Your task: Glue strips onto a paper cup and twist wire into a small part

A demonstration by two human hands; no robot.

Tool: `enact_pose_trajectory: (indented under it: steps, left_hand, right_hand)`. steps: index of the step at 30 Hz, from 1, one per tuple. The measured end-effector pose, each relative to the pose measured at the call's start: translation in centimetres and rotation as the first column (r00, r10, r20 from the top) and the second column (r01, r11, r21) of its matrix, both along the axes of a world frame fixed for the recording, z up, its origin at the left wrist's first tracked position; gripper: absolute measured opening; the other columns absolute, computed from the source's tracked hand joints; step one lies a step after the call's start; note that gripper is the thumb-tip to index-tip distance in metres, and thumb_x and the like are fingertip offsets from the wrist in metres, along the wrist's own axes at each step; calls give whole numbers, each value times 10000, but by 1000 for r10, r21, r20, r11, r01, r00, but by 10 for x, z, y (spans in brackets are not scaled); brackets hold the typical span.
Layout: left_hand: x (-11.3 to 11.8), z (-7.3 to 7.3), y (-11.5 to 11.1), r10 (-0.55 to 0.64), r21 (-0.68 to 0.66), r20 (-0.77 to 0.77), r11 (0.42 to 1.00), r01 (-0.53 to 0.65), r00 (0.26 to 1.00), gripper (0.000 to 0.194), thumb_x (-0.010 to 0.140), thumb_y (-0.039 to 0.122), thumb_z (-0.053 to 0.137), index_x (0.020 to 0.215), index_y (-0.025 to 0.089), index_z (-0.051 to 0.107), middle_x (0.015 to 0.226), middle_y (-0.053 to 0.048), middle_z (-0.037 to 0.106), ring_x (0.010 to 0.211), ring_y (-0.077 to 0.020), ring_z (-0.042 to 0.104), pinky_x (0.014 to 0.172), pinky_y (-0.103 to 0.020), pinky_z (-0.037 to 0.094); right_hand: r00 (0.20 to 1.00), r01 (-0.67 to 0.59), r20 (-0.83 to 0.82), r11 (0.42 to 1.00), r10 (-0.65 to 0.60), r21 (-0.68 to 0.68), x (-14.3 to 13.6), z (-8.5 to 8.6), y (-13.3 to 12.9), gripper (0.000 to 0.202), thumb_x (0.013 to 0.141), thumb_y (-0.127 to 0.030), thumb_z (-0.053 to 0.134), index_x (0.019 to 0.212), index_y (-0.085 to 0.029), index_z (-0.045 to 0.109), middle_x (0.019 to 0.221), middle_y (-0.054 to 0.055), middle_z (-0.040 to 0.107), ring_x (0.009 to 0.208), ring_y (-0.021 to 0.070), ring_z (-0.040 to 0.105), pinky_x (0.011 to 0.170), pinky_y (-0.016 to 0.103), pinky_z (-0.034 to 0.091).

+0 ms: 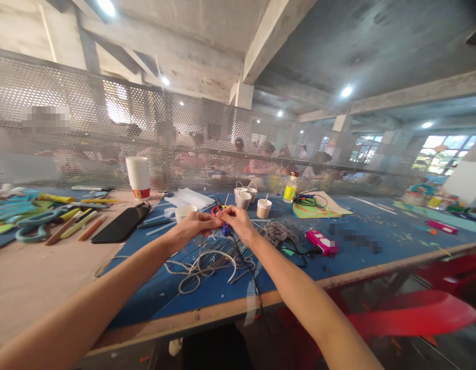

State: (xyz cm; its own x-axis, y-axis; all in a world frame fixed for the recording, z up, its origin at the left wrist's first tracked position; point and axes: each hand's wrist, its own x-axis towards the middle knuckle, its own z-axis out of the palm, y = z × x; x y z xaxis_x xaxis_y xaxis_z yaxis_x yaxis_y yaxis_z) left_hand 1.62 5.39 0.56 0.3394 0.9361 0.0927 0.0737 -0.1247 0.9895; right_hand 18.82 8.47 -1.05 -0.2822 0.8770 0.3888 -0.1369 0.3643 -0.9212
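Both arms reach forward over the blue mat [145, 293]. My left hand [195, 226] is closed in a pinch, its fingertips nearly meeting those of my right hand [238, 222], which is pinched too. Whatever lies between the fingers is too small to make out. Just behind and under them show a blue thing [225, 231] and a red-handled tool [215, 210], partly hidden. Below the hands lie loops of pale cord [191, 270] and thin grey rods. A black cable [243, 257] runs from near the right hand over the table edge. A white cup [185, 211] stands behind the left hand.
Left are stacked paper cups [138, 174], a black phone [120, 224] and scissors [33, 228]. Small cups [263, 208], a bottle [290, 190], coiled cord [278, 233] and a magenta box [322, 243] lie to the right. A perforated screen [199, 164] stands behind; a red seat [411, 313] is lower right.
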Motion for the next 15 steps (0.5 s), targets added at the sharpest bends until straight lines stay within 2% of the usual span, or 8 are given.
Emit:
enact_pose_trajectory:
  steps: [4, 8, 10, 15]
  left_hand:
    - [0, -2, 3, 40, 80, -79, 996, -33, 996, 262, 651, 391, 795, 669, 140, 724, 591, -8, 592, 550, -108, 457, 526, -257, 343]
    - [-1, -5, 7, 71, 159, -138, 986, -49, 988, 252, 647, 379, 782, 620, 143, 699, 564, -7, 575, 539, -112, 443, 512, -259, 327]
    - [-2, -6, 9, 60, 156, -127, 987, -40, 990, 264, 653, 392, 781, 634, 141, 702, 580, -10, 583, 546, -112, 452, 517, -257, 333]
    - [-4, -9, 10, 35, 89, -54, 996, -30, 998, 295, 668, 421, 781, 728, 136, 733, 620, -19, 609, 563, -110, 467, 538, -252, 352]
  right_hand:
    - [999, 21, 39, 999, -23, 33, -1, -2, 1, 372, 635, -491, 789, 699, -171, 609, 695, -20, 611, 647, 113, 527, 647, 248, 410]
    - [996, 65, 57, 996, -68, 53, -1, -4, 3, 388, 626, -495, 796, 695, -167, 599, 653, -34, 576, 625, 107, 503, 632, 247, 398]
    - [997, 53, 58, 997, -56, 60, 0, -5, 4, 383, 631, -488, 796, 704, -166, 604, 662, -36, 574, 630, 106, 503, 635, 243, 397]
    - [995, -63, 78, 995, 58, 71, 3, -3, 3, 318, 749, -478, 711, 826, -170, 687, 801, -3, 640, 722, 116, 550, 710, 245, 414]
